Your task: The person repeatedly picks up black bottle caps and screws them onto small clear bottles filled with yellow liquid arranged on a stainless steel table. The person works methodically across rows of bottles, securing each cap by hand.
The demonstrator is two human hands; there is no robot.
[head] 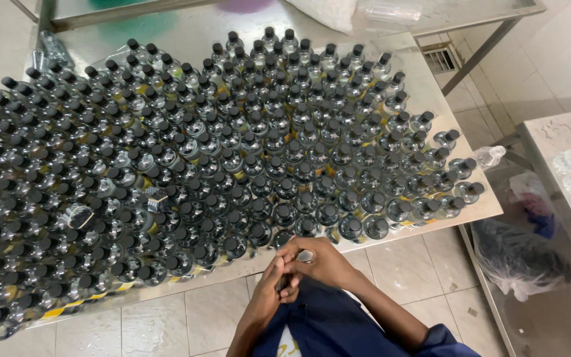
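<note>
Below the steel worktop (424,86) edge, both hands — left hand (269,294), right hand (318,264) — close their fingers around one small clear black-capped bottle (303,256); a slip could knock the packed rows of bottles (232,158) over.

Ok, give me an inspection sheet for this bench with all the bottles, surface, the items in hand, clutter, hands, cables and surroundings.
Surface: steel table, almost wholly covered.
Job's things: small bottle held between both hands at the table's near edge; rows of clear black-capped bottles standing packed together.
Clutter: two bottles lying on their sides on top of the rows; a white bag at the far edge.
Hands: left hand and right hand clasped around the small bottle.
Cables: nothing seen.
Surroundings: tiled floor; dark plastic bag on the right; second steel table beside it.
</note>
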